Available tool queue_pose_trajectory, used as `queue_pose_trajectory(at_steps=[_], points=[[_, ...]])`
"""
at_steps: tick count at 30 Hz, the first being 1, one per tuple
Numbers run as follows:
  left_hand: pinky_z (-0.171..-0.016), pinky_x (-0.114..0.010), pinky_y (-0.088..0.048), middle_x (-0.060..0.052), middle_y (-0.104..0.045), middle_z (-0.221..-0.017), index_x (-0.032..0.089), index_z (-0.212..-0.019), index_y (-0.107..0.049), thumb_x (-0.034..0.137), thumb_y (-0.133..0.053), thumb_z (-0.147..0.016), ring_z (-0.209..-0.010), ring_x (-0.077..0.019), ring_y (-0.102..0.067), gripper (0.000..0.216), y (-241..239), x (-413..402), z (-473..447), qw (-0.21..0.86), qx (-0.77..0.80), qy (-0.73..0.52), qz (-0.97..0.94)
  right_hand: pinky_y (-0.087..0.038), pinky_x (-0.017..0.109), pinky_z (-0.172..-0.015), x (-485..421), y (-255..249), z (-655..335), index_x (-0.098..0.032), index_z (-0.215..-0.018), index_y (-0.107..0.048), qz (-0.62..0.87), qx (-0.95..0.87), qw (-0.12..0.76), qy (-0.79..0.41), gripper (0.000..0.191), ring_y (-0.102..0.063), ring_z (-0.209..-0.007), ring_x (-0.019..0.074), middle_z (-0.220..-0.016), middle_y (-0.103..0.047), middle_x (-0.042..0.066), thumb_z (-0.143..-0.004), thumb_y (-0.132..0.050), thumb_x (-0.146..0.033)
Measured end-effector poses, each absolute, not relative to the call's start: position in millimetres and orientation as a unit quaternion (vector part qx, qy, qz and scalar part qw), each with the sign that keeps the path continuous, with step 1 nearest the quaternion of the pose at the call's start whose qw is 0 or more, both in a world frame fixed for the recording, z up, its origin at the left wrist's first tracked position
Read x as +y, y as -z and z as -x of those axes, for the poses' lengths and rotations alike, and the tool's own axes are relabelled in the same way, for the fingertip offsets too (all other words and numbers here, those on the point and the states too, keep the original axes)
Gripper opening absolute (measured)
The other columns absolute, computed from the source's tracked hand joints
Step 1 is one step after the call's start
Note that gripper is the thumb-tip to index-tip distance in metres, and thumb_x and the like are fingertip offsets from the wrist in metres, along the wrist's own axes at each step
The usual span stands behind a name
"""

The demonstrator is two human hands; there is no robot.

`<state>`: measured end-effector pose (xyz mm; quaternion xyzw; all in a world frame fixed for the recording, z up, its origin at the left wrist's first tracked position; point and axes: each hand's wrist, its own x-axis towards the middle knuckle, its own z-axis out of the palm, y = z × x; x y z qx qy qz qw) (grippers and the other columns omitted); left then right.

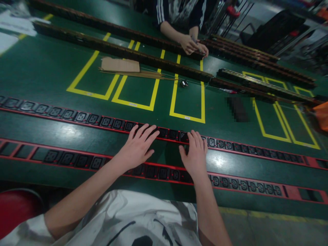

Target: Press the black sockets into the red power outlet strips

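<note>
My left hand (pixel 138 147) lies with spread fingers over a long red power strip (pixel 167 133) fitted with a row of black sockets. Farther right along the same strip, my right hand (pixel 196 153) rests its fingertips on or just above the sockets, thumb held apart. Neither hand grips anything. A second red strip (pixel 68 158) runs parallel, closer to my body, and passes beneath my forearms. Its left end has bare rectangular openings, then black sockets follow. My hands and arms hide parts of both strips.
Across the green table (pixel 89 133), a co-worker's hands (pixel 191 44) hold a small item over long dark rails (pixel 123 51). Between us lie a cardboard piece (pixel 120 65), thin sticks (pixel 148 74), a small shiny part (pixel 183 83) and yellow tape outlines (pixel 187 118). A red stool (pixel 17 212) stands lower left.
</note>
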<state>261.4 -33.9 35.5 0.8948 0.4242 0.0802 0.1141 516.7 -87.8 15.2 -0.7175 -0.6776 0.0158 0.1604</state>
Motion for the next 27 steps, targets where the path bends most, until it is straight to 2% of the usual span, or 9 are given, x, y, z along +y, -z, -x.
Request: queue_pose_trajectory(at_steps=[27], points=[[-0.128,-0.061,-0.023,-0.01,-0.038,-0.168,0.021,-0.156,-0.043,0.03,-0.058,-0.095,-0.156,-0.0337,-0.03,0.064,-34.5,-34.3,-261.1,0.113,0.424,-0.088,-0.894,-0.026,0.065,-0.124,-87.8,-15.4,-516.9,-0.008,-0.145,-0.052,0.715,-0.68,0.164,-0.014,0.052,-0.041,-0.15,0.0366,-0.156,-0.052,0.02,-0.099,-0.05,-0.033]])
